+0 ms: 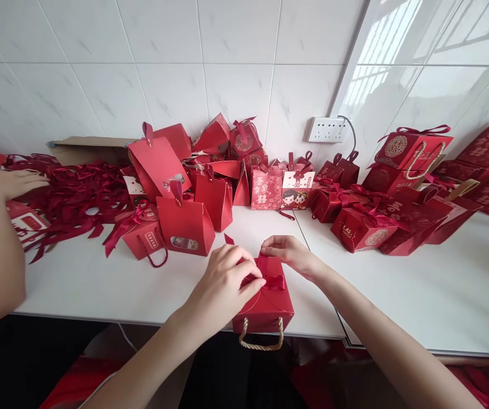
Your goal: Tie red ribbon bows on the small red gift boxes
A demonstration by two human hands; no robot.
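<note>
A red gift box with a gold rope handle sits at the front edge of the white table. A dark red ribbon lies over its top, looped at the middle. My left hand reaches over the box's left side, thumb and fingers pinched together on the ribbon. At the far side of the box top, my right hand has its fingertips closed on an upper part of the same ribbon. The fingers partly cover the knot.
A heap of loose ribbons lies at left, near another person's hand. Red boxes crowd along the tiled wall, with more boxes to the right. A power strip is mounted on the wall.
</note>
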